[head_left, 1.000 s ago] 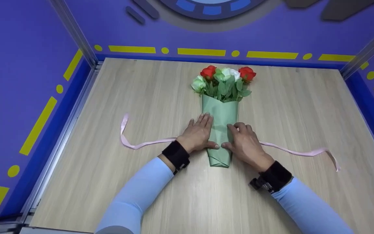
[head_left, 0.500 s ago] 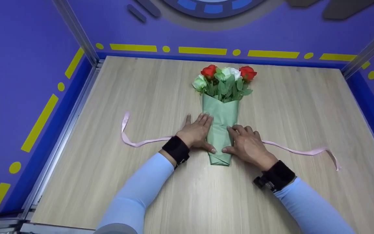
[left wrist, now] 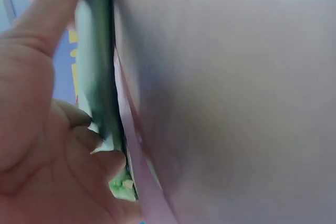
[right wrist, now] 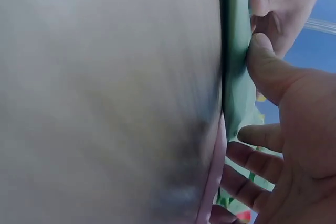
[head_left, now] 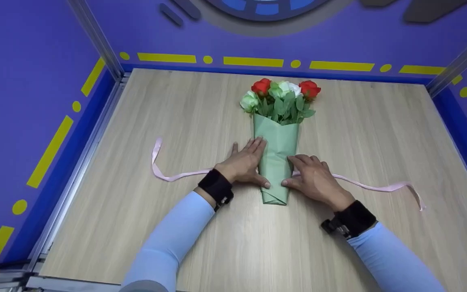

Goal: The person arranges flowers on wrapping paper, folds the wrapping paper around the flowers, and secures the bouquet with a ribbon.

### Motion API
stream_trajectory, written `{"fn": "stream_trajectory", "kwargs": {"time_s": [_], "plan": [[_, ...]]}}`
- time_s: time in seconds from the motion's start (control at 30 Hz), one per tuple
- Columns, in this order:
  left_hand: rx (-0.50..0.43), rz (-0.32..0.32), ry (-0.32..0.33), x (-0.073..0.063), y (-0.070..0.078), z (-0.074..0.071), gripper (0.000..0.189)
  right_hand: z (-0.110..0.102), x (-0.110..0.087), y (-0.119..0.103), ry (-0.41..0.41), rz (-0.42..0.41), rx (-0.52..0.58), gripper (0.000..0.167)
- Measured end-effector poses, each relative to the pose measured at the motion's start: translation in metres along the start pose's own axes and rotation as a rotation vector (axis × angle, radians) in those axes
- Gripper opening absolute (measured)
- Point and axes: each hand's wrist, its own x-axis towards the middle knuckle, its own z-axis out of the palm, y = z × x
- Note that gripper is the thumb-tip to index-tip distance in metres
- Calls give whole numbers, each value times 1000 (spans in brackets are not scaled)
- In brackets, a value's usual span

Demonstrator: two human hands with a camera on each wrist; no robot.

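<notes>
A bouquet wrapped in green paper (head_left: 277, 138) lies on the table, its red roses (head_left: 261, 86) and pale blooms (head_left: 249, 101) pointing away from me. My left hand (head_left: 242, 163) rests along the wrap's left edge, fingers extended and thumb low on the paper. At the opposite edge, my right hand (head_left: 315, 176) touches the paper with fingertips and thumb, fingers slightly bent. A pink ribbon (head_left: 178, 176) runs beneath the bouquet and out to both sides; its middle is hidden. Both wrist views show the ribbon (left wrist: 137, 166) passing under the paper's edge (right wrist: 237, 61).
The wooden table (head_left: 233, 243) is bounded by a blue back wall (head_left: 339, 44) and side walls with yellow markings. The ribbon's right end (head_left: 414, 194) curls near the table's right side. A metal rail (head_left: 79, 172) borders the left edge.
My right hand has drawn slightly right, so its thumb sits nearer the wrap's edge. The left thumb has shifted left. Bouquet and ribbon lie nearly unchanged; the head view has tilted slightly.
</notes>
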Motion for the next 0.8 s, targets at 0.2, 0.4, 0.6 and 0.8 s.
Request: {"fn": "stream_trajectory", "kwargs": {"time_s": [0.2,0.4,0.6,0.8], "plan": [[-84,11,6,-12,-6,-2,134,-8,-9,15,-1,38,54,72],[-92,24,65,-35,-23,-5,113,-19,-22,35,11,54,57,64],[-65,-7,174,-61,-50,-9,66,-32,-35,60,-5,84,59,54],[-65,-146,148,-80,-73,-19,42,-47,-44,88,-48,159,134,38]]}}
